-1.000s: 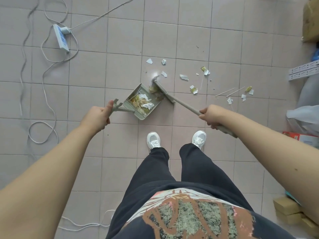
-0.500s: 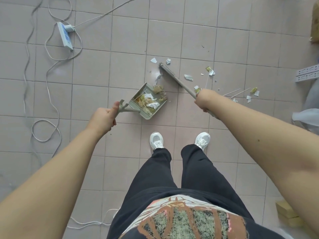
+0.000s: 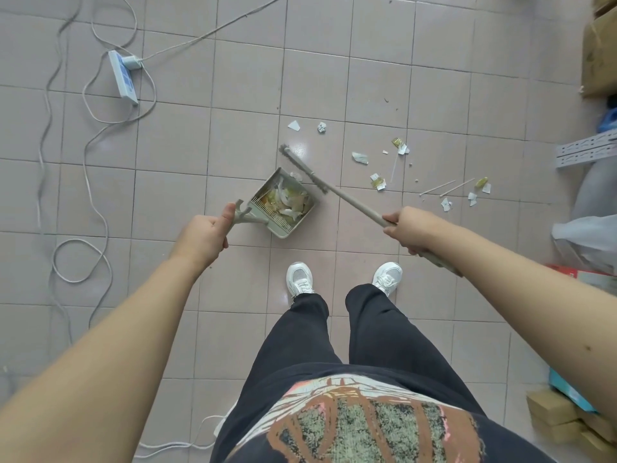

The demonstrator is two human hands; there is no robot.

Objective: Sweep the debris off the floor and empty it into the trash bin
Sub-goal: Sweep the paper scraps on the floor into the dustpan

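A person in black trousers and white shoes (image 3: 299, 277) stands on a tiled floor (image 3: 233, 95). The left hand (image 3: 203, 237) is closed around the handle of a dustpan (image 3: 283, 205) holding paper scraps; the right hand (image 3: 409, 230) grips a broom (image 3: 334, 188), its head at the pan's far edge. Beyond and to the right, debris (image 3: 377, 182) lies scattered across the tiles. A power strip (image 3: 123, 76) and cables (image 3: 96, 135) lie far left.

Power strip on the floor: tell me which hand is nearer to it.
Left. The left hand, gripping the dustpan handle, is below and to the right of the power strip. The right hand, on the broom handle, is much farther right.
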